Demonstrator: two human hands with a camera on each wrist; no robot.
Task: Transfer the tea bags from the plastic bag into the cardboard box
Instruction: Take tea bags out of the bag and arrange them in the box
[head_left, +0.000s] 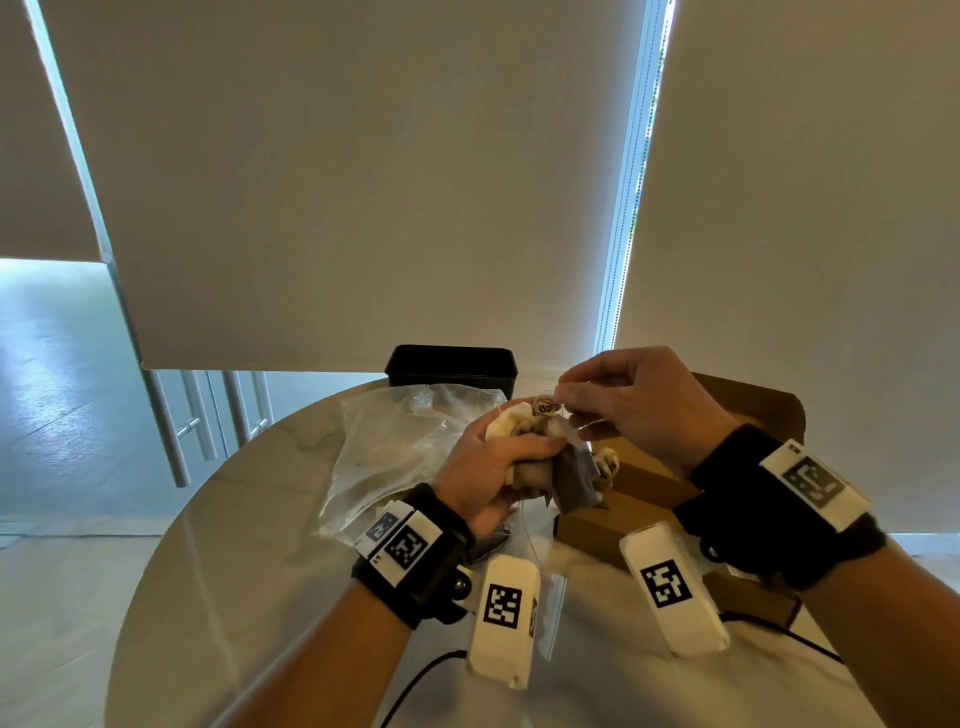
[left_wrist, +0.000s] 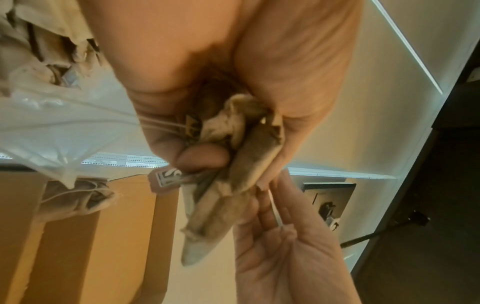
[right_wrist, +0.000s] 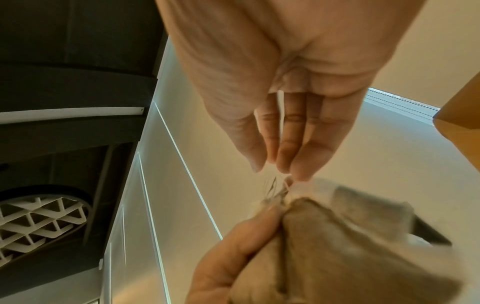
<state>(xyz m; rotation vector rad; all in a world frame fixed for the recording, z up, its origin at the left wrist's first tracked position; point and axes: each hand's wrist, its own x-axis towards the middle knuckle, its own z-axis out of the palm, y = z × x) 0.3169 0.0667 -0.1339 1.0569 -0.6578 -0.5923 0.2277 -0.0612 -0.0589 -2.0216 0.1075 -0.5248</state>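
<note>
Low in the centre of the head view, the left hand (head_left: 485, 480) grips a clump of tea bags (head_left: 550, 467), fingers curled round them. The right hand (head_left: 639, 410), just right of it, pinches their strings (head_left: 558, 402) between narrow fingertips. A paper tag (left_wrist: 167, 178) shows print too blurred to read. The plastic bag (head_left: 395, 447) lies left on the round desk (head_left: 249, 545); the open cardboard box (head_left: 748, 410) stands right, one tea bag (left_wrist: 80, 200) on its edge. A black bin (head_left: 451, 366) sits at the desk's far rim.
</note>
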